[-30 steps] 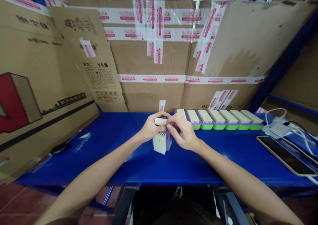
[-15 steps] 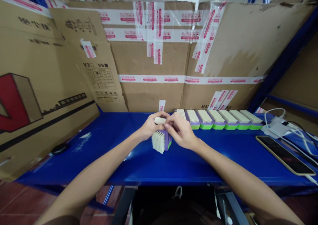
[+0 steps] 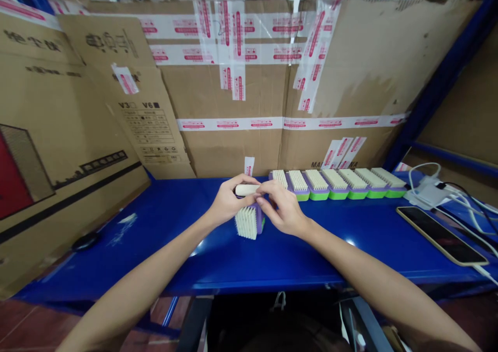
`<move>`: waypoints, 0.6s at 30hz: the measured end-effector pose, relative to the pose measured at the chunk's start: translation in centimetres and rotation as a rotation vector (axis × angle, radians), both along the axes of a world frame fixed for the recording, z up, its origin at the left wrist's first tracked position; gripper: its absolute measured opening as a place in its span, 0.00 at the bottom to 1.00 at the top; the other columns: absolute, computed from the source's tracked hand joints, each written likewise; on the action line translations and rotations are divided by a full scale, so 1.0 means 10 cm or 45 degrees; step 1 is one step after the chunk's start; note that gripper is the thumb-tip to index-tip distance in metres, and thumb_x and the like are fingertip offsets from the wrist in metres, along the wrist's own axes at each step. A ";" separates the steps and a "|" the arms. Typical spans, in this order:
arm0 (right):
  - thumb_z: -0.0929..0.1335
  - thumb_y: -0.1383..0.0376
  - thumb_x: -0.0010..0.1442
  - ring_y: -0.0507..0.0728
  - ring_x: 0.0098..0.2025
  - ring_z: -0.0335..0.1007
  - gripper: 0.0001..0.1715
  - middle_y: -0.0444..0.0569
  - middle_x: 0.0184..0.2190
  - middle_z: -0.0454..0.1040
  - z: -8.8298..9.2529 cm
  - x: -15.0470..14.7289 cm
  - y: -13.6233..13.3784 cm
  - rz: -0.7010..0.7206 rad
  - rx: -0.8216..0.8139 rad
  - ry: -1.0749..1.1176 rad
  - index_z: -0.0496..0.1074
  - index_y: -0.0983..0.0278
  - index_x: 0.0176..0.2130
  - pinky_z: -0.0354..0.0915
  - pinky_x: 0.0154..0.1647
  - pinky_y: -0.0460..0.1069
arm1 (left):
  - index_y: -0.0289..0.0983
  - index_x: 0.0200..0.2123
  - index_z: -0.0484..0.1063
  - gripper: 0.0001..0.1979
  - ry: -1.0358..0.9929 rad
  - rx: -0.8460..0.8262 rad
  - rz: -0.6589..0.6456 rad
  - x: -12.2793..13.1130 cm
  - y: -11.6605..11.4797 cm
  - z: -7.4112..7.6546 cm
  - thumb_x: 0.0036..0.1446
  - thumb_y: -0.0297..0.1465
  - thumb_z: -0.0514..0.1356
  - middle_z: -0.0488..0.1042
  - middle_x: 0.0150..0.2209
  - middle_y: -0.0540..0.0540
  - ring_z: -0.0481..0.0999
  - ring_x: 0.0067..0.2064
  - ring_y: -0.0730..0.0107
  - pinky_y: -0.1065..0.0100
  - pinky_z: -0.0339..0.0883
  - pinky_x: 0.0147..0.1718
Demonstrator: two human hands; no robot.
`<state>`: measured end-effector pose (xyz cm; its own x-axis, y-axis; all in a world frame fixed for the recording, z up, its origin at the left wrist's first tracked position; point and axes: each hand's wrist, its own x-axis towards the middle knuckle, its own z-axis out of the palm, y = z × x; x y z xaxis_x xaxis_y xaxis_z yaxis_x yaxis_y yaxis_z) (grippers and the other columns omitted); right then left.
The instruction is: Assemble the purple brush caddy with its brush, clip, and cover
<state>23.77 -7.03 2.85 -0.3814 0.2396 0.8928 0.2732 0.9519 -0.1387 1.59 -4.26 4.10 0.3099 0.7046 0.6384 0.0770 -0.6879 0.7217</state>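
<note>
The left hand (image 3: 229,200) grasps a cream bar (image 3: 245,189) between thumb and fingers. The right hand (image 3: 284,208) is at the bar's right end; whether its fingertips also grip the bar cannot be told. A brush (image 3: 246,223) is on the blue table (image 3: 299,261), just below both hands, bristles facing sideways. A row of brushes (image 3: 337,180) stands behind, to the right.

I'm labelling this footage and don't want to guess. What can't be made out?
All in the head view:
- Pale rounded piece: its right end, hidden by the right hand.
- Bristled block: its top, behind the left hand and right hand.
- Leftmost block in the row: its lower front, behind the right hand.
- Red print: cut off by the left edge.
- Small print: too small and blurred.
</note>
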 end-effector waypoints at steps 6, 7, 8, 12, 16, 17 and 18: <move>0.67 0.67 0.82 0.58 0.45 0.79 0.11 0.52 0.51 0.80 -0.01 0.01 -0.01 -0.003 -0.037 0.039 0.71 0.57 0.60 0.76 0.46 0.55 | 0.39 0.51 0.86 0.25 0.070 0.131 0.006 -0.02 -0.06 0.07 0.61 0.49 0.80 0.89 0.45 0.41 0.87 0.45 0.58 0.62 0.79 0.48; 0.66 0.67 0.82 0.58 0.44 0.79 0.10 0.52 0.51 0.80 0.00 0.01 -0.02 -0.003 -0.042 0.038 0.71 0.57 0.60 0.76 0.45 0.55 | 0.38 0.50 0.86 0.25 0.080 0.138 0.003 -0.02 -0.06 0.08 0.60 0.49 0.81 0.88 0.46 0.41 0.87 0.45 0.58 0.62 0.79 0.48; 0.66 0.66 0.83 0.58 0.43 0.78 0.10 0.52 0.50 0.80 0.01 0.01 -0.02 -0.002 -0.046 0.035 0.71 0.57 0.60 0.76 0.44 0.54 | 0.38 0.50 0.86 0.25 0.089 0.141 -0.001 -0.02 -0.06 0.08 0.59 0.49 0.81 0.88 0.46 0.42 0.86 0.45 0.59 0.62 0.79 0.47; 0.66 0.64 0.83 0.57 0.41 0.76 0.09 0.51 0.49 0.79 0.03 0.00 -0.04 0.005 -0.073 0.030 0.70 0.57 0.60 0.75 0.43 0.54 | 0.38 0.49 0.85 0.24 0.112 0.133 -0.014 -0.02 -0.06 0.10 0.60 0.49 0.81 0.86 0.44 0.44 0.83 0.42 0.63 0.65 0.77 0.44; 0.66 0.63 0.84 0.56 0.39 0.74 0.09 0.49 0.47 0.77 0.04 0.00 -0.04 0.025 -0.111 0.049 0.71 0.57 0.59 0.74 0.44 0.54 | 0.38 0.47 0.83 0.24 0.087 0.084 -0.039 -0.01 -0.04 0.10 0.60 0.49 0.81 0.85 0.41 0.46 0.80 0.39 0.66 0.67 0.74 0.40; 0.66 0.63 0.84 0.56 0.39 0.74 0.08 0.48 0.46 0.76 0.04 -0.01 -0.04 0.027 -0.116 0.056 0.71 0.57 0.59 0.74 0.43 0.54 | 0.38 0.47 0.83 0.24 0.078 0.070 -0.046 0.00 -0.04 0.09 0.60 0.49 0.81 0.85 0.41 0.46 0.80 0.38 0.66 0.67 0.74 0.40; 0.65 0.62 0.84 0.56 0.38 0.73 0.08 0.48 0.46 0.76 0.05 -0.01 -0.03 0.029 -0.119 0.060 0.71 0.57 0.59 0.74 0.43 0.53 | 0.38 0.46 0.83 0.24 0.070 0.057 -0.051 0.00 -0.04 0.09 0.59 0.50 0.81 0.85 0.40 0.46 0.80 0.39 0.66 0.66 0.74 0.40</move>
